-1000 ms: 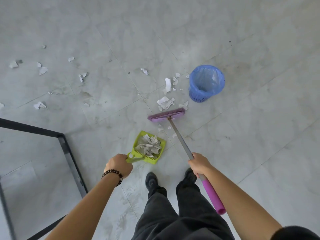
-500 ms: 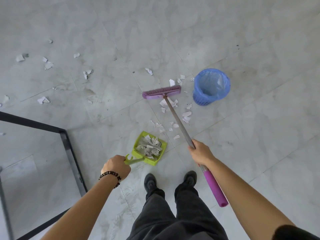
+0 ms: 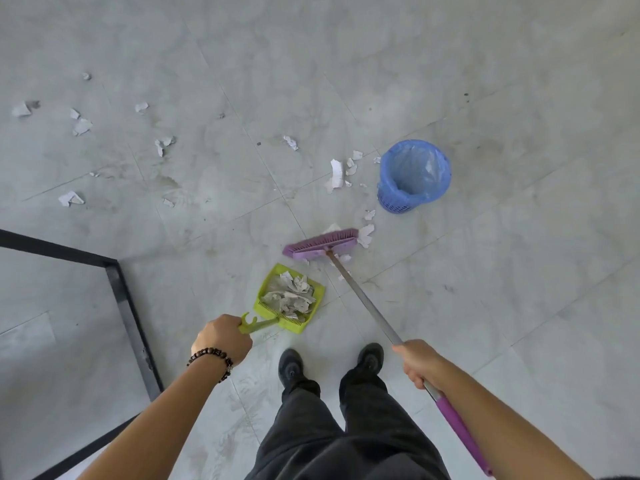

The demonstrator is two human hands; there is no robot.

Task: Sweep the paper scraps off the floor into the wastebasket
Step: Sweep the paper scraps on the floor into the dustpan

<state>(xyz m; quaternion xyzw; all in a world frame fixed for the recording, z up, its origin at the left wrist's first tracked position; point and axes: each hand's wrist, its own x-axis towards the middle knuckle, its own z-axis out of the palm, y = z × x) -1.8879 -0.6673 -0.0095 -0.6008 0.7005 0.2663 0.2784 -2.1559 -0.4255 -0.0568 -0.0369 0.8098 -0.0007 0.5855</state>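
Left of the green dustpan (image 3: 289, 299), a black frame (image 3: 128, 306) crowds the floor. The left hand (image 3: 221, 337) wraps its handle, pan low to catch scraps. Right hand (image 3: 420, 363) fisted on the broom (image 3: 320, 244), just beyond the pan. Paper scraps (image 3: 337, 174) lie between pan and blue wastebasket (image 3: 414, 176).

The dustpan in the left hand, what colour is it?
Lime green dustpan, seen in the head view, the only one.
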